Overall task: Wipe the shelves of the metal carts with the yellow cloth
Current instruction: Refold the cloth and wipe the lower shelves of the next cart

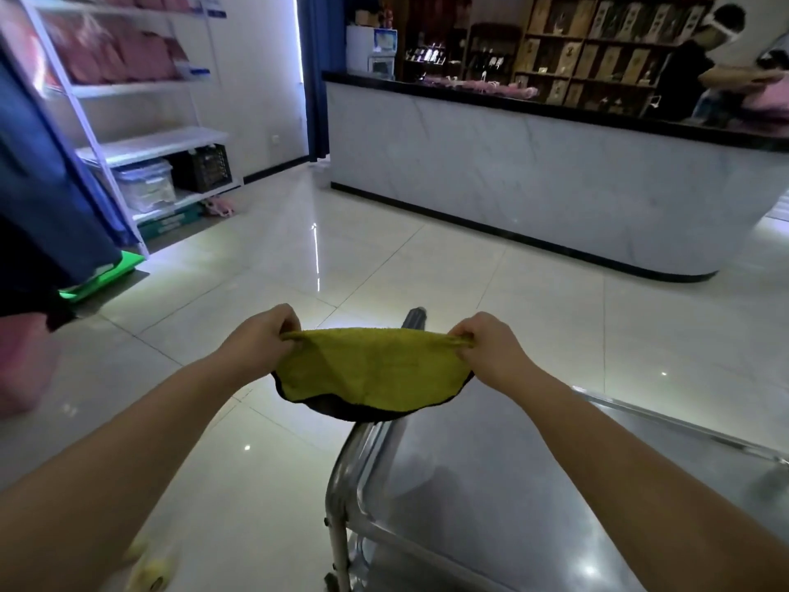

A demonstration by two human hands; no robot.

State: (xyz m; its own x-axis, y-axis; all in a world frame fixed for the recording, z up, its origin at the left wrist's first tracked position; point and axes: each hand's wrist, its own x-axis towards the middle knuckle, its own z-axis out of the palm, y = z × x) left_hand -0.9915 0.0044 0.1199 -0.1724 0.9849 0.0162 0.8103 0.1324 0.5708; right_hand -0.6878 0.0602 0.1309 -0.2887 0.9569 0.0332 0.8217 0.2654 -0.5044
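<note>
Cloth: one yellow cloth point(371, 369) with a dark underside showing along its sagging lower edge; it hangs in the air above the far end of the cart's top shelf, not touching the metal; it looks stretched out flat, probably so that it can be folded or laid down for a wipe

Left hand: left hand point(260, 337) pinches the cloth's left top corner, fingers curled over the fabric; a narrow, closed grip

Right hand: right hand point(484, 343) pinches the opposite top corner in the same way; the two hands pull apart, which keeps the top edge taut while the middle droops

Cart: one metal cart point(491, 497) in view, at the lower right; its top shelf is bare and shiny, with a raised rim and a rounded corner nearest the cloth; a tube handle end point(415, 318) shows just behind the cloth; one leg runs down from the near left corner; lower shelves are mostly hidden

Stage: judged an early or between-wipes moment; no cloth contact with the shelf yet

Next: the cloth likely needs lowering onto the shelf's far edge, then a flat hand on top

Surroundings: one white counter point(533, 177) across the tiled floor point(384, 258); one white rack point(141, 143) at the left wall holding pink packs and a clear bin; one other person point(700, 61) behind the counter
</note>
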